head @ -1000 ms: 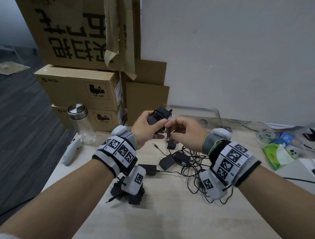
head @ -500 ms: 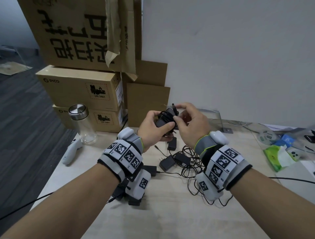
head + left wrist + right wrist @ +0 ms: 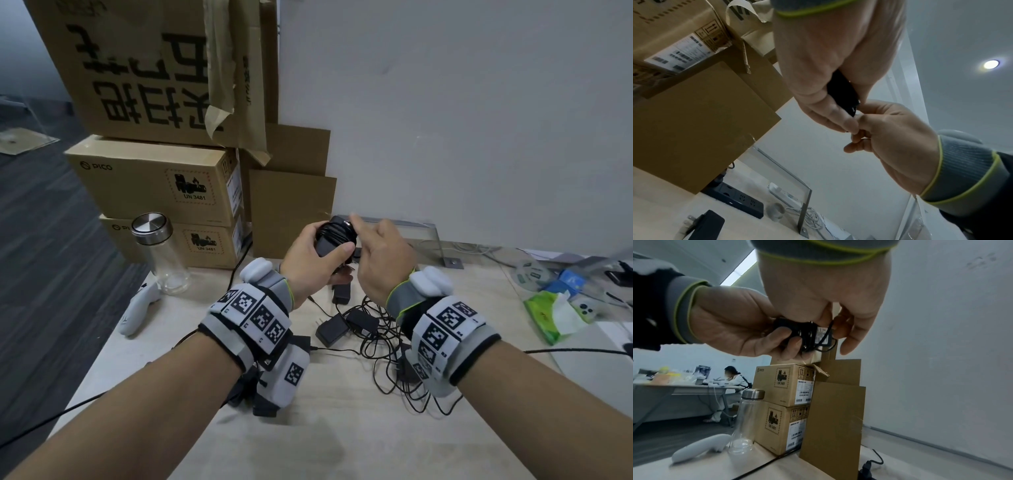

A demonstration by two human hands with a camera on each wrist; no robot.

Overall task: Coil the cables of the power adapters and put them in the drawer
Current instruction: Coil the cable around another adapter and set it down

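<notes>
A black power adapter [image 3: 334, 236] with its cable wound round it is held up above the table, gripped in my left hand [image 3: 308, 260]. My right hand [image 3: 380, 260] pinches the cable's plug end [image 3: 346, 222] against the top of the adapter. In the right wrist view a short cable loop hangs off the adapter [image 3: 807, 334] between both hands. The left wrist view shows only the adapter's edge [image 3: 842, 91] between my fingers. Several more adapters [image 3: 330, 330] lie on the table in a tangle of loose cables [image 3: 387, 342]. No drawer is in view.
A glass bottle [image 3: 161, 253] and a white controller [image 3: 137, 310] sit at the table's left edge. Stacked cardboard boxes [image 3: 154, 181] rise behind them. A green tissue pack [image 3: 551, 315] and small items lie at the right. A black power strip [image 3: 735, 201] lies by the wall.
My right hand brought the hanging plug end up from below and round the adapter to its top. Both hands rose slightly with the adapter.
</notes>
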